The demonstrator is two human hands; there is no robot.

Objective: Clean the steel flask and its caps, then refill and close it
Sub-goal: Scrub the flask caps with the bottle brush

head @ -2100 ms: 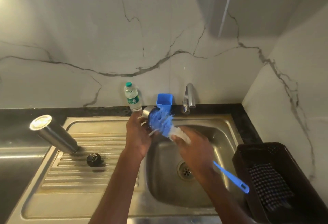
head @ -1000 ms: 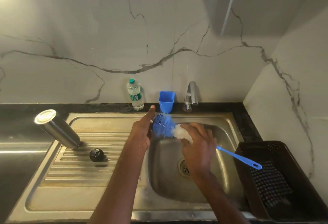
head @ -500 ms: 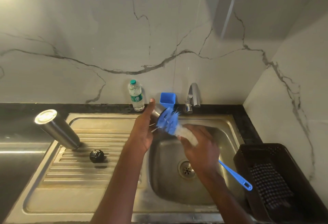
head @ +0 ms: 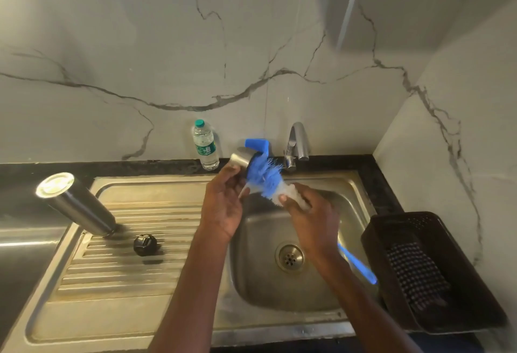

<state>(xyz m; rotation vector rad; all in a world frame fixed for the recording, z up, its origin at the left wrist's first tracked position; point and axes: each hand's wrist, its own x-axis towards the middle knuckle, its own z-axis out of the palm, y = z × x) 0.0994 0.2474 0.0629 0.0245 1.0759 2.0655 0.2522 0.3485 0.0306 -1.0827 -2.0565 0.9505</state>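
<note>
Two hands are busy over the sink basin as I watch from my end: my left hand has its fingers curled round the steel cap, holding it up with its open side turned toward the right, and my right hand grips the bottle brush close to its head, fingers wrapped round the white part of the bristles. The blue bristles are pushed against the mouth of the cap, and the blue handle runs down behind my right wrist toward the dark basket on the right, which holds a checked cloth. The steel flask stands mouth-down on the ribbed drainboard to the left, well apart from my hands, and it looks tilted in this wide view. Its small black inner cap sits on the ribs just beside it. At the back of the black counter, against the marble wall, a plastic water bottle stands upright, a blue cup shows partly behind the brush head, and the tap stands to its right.
</note>
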